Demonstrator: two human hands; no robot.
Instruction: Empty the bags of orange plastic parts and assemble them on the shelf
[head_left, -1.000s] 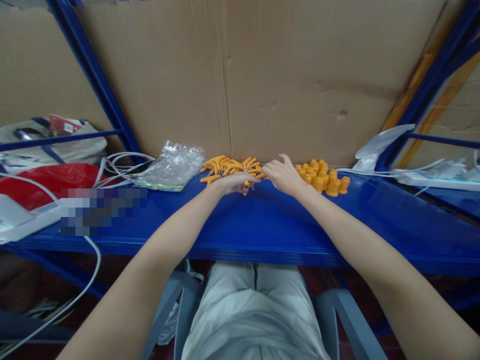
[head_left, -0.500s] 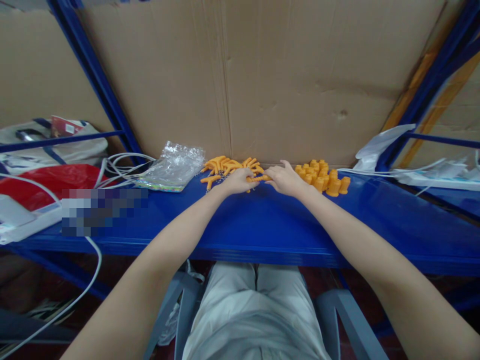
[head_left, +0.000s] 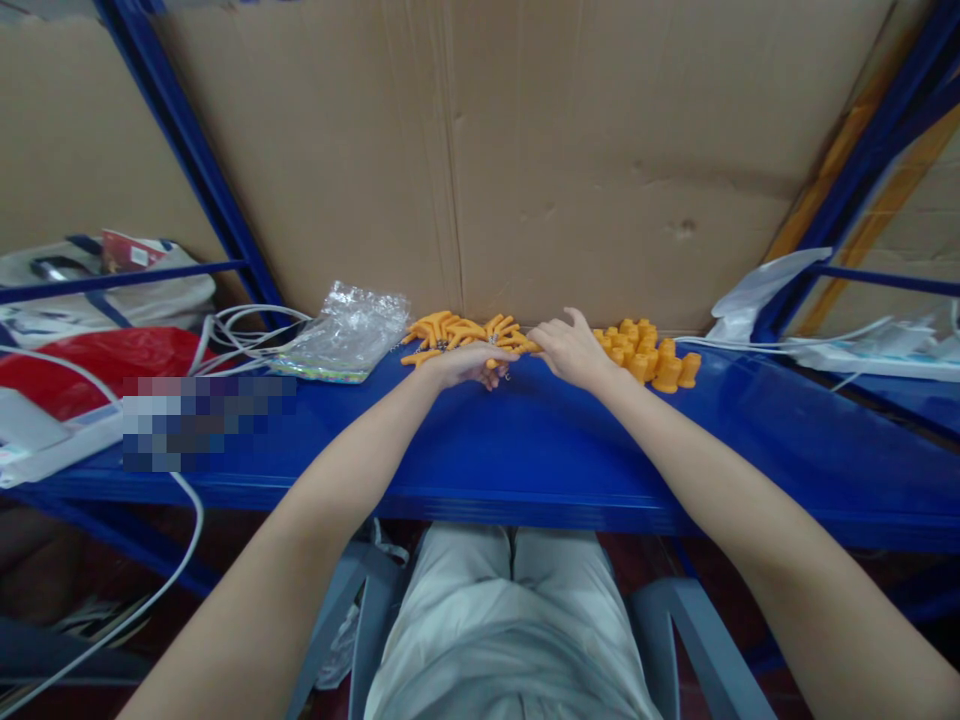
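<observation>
My left hand (head_left: 471, 366) is turned partly palm up, its fingers closed around a small orange plastic piece (head_left: 510, 354) with a bit of metal chain hanging by the fingers. Coming from the other side, my right hand (head_left: 568, 346) pinches the right end of the same orange piece, thumb and fingers together. Its exact shape is mostly covered by the fingers. Just behind my left hand lies a pile of branched orange plastic pieces (head_left: 433, 328) with small metal chains. To the right of my right hand stand several orange spool-shaped pieces (head_left: 637, 350) in a tight group.
The hands work over a blue table (head_left: 517, 450) against a cardboard wall (head_left: 540, 170). Left of the pile lies a clear plastic bag (head_left: 360, 325), then white cables (head_left: 247, 335) and a red bag (head_left: 97, 365). Blue metal posts (head_left: 187, 150) rise at both sides.
My left hand has rolled from palm down to partly palm up, fingers now curled beneath the orange piece. My right hand has shifted slightly, still at the piece's right end.
</observation>
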